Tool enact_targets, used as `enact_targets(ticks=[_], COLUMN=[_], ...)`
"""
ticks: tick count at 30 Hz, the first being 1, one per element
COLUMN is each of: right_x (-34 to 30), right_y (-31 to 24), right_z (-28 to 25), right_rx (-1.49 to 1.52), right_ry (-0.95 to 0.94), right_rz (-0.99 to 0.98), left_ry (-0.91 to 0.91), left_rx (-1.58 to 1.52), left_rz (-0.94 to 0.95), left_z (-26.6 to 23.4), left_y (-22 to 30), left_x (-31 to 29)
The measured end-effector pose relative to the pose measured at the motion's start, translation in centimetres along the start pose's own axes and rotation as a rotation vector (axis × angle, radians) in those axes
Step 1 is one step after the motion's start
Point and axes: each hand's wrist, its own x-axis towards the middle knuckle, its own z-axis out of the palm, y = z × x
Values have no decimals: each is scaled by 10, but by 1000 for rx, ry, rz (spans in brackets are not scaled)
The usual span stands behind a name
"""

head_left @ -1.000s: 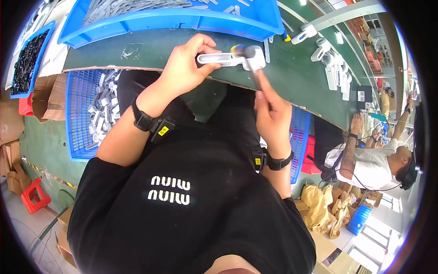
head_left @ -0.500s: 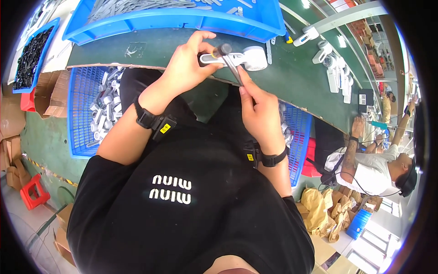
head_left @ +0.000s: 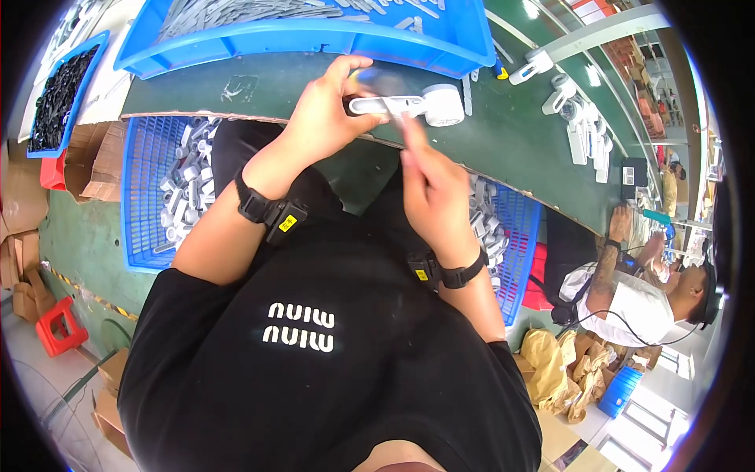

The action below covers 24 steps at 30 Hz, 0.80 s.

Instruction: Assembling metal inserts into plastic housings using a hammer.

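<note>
My left hand is closed on the narrow end of a white plastic part, which has a slotted handle and a round, cup-like end. The part lies level over the green workbench, its round end to the right. In my right hand is the handle of a small hammer. The hammer's dark head is smeared by motion just above the slotted handle, near my left fingers. Whether it touches the part I cannot tell.
Ahead stands a blue bin of grey strips. Blue baskets of white parts flank my legs. More white parts lie on the green workbench at right, where a co-worker sits. A tray of black pieces is far left.
My right hand has shifted slightly left, and the hammer it holds is now blurred by a swing. My left hand keeps its hold on the white plastic part.
</note>
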Motion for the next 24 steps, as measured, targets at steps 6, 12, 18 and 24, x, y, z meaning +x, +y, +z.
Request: enact_targets(ticks=[6,12,18,24], right_x=[3,-8,-20,-19], right_y=[-8,3,12,23], right_z=[-14,-23,-49,-65], right_rx=[-61,-38,-78,303], right_ry=[-279,-287,-82,107], right_rz=[247,269,305,519], left_ry=[39,13,84,97], left_rx=[63,34,167,271], left_rz=[36,2,310,378], left_z=[-1,1,11,6], left_y=[2,-3,-19,-3], left_x=[-5,-7,-11,-9])
